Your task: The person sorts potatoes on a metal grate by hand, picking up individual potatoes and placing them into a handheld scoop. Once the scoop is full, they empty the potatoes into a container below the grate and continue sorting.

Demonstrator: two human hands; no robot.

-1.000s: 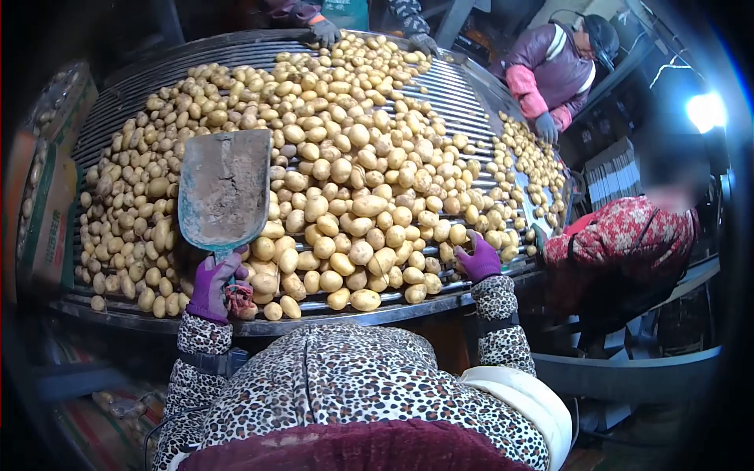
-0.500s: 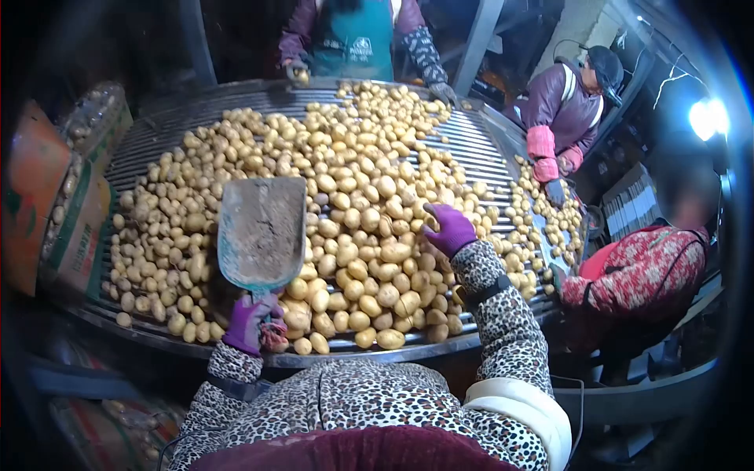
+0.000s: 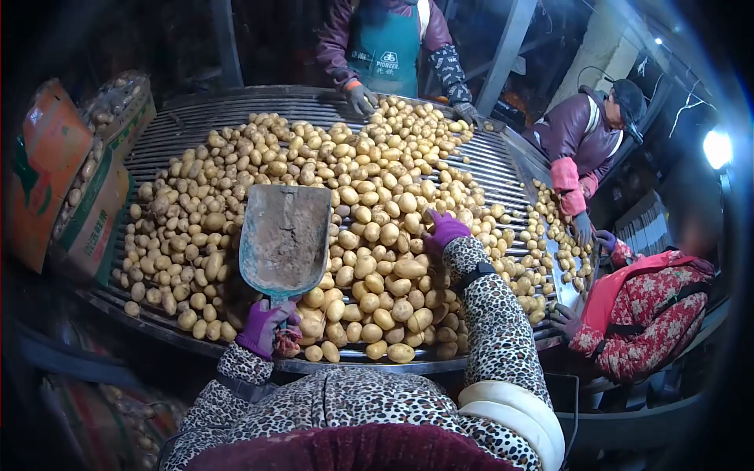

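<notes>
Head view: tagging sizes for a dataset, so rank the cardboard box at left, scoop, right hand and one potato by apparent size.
1. cardboard box, partly in shadow
2. scoop
3. right hand
4. potato
The scoop is nearer the camera, so its real rank is unsure.

A round, slatted metal sorting table (image 3: 196,118) is carrying a wide heap of pale yellow potatoes (image 3: 369,180). More are lying along a narrow channel (image 3: 559,276) at its right edge.

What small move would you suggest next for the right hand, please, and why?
Probably rake the right hand back, drawing potatoes toward the scoop: that hand lies open on them, and the left hand holds the scoop empty, blade up.
</notes>
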